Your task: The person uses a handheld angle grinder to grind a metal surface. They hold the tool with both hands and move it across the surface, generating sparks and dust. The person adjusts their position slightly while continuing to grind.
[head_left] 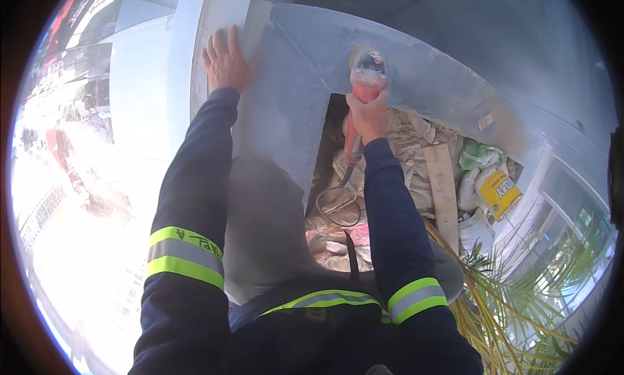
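Observation:
My right hand [369,118] is wrapped round the red body of an angle grinder [368,87], which is dusted with pale powder. The grinder's dark head lies against a grey slab [296,76], beside a brownish worn patch; its disc is hidden. From the tool's rear end, a dark cord [348,177] loops down toward the opening in the slab. My left hand [227,63] rests open, fingers spread, against a pale upright edge [221,17] to the left of the slab.
In the opening lie crumpled dusty sacks [416,131], a wooden board [442,193] and a yellow-labelled container [499,191]. Palm fronds [513,310] reach in at the lower right. Over-bright ground far below shows at the left. My grey-trousered leg [263,225] is close to the opening.

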`<action>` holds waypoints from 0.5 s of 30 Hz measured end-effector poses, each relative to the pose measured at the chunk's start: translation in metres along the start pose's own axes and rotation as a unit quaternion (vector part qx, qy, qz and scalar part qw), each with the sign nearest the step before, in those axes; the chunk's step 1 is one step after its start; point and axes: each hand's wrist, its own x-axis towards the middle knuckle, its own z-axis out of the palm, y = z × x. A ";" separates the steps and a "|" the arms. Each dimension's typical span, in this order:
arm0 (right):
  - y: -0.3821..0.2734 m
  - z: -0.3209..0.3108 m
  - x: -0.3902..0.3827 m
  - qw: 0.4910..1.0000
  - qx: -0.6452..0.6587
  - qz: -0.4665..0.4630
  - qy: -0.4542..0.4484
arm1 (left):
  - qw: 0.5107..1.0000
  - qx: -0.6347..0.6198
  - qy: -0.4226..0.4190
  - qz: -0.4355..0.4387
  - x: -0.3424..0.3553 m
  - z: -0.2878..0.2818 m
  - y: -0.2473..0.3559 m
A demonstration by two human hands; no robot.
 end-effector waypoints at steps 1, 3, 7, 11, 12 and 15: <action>0.002 -0.002 0.003 1.000 0.020 0.008 0.001 | 1.000 -0.020 -0.003 0.003 -0.004 0.009 -0.003; 0.005 -0.002 0.003 0.998 0.052 0.025 -0.005 | 0.999 -0.034 -0.013 0.004 -0.008 0.020 -0.009; -0.003 0.007 0.001 0.996 -0.015 -0.036 -0.077 | 0.999 -0.010 -0.034 -0.008 -0.004 0.021 -0.008; -0.010 0.015 0.002 0.998 0.017 -0.026 -0.045 | 0.998 0.027 -0.050 -0.023 -0.001 0.014 -0.005; -0.012 0.016 0.006 0.999 0.041 -0.016 -0.012 | 0.998 0.024 -0.050 -0.033 0.002 0.013 -0.004; -0.015 0.013 0.009 0.995 0.073 0.053 0.030 | 0.997 0.014 -0.062 -0.042 0.001 0.013 0.001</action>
